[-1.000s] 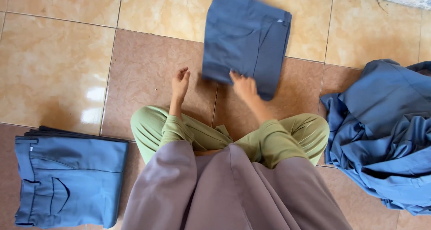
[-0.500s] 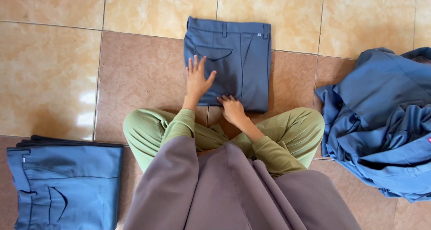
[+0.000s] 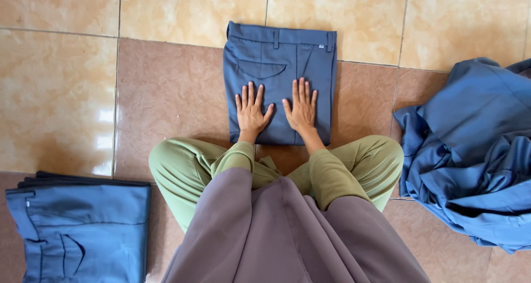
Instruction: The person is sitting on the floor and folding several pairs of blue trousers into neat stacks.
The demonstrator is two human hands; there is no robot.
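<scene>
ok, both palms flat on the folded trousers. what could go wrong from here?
1. The left hand and right hand press only the near half of the folded blue trousers; lifting from there could let the fold fall open.
2. The tiled floor looks glossy, so the bundle may slide when pushed.
3. The loose heap of blue garments lies close on the right and could snag.

We see our flat left hand (image 3: pixel 251 110) and right hand (image 3: pixel 301 108) covering part of the folded blue-grey trousers (image 3: pixel 279 62). The stack of folded blue trousers (image 3: pixel 77 228) runs off the bottom-left edge, and the loose heap of blue cloth (image 3: pixel 475 156) off the right edge.
</scene>
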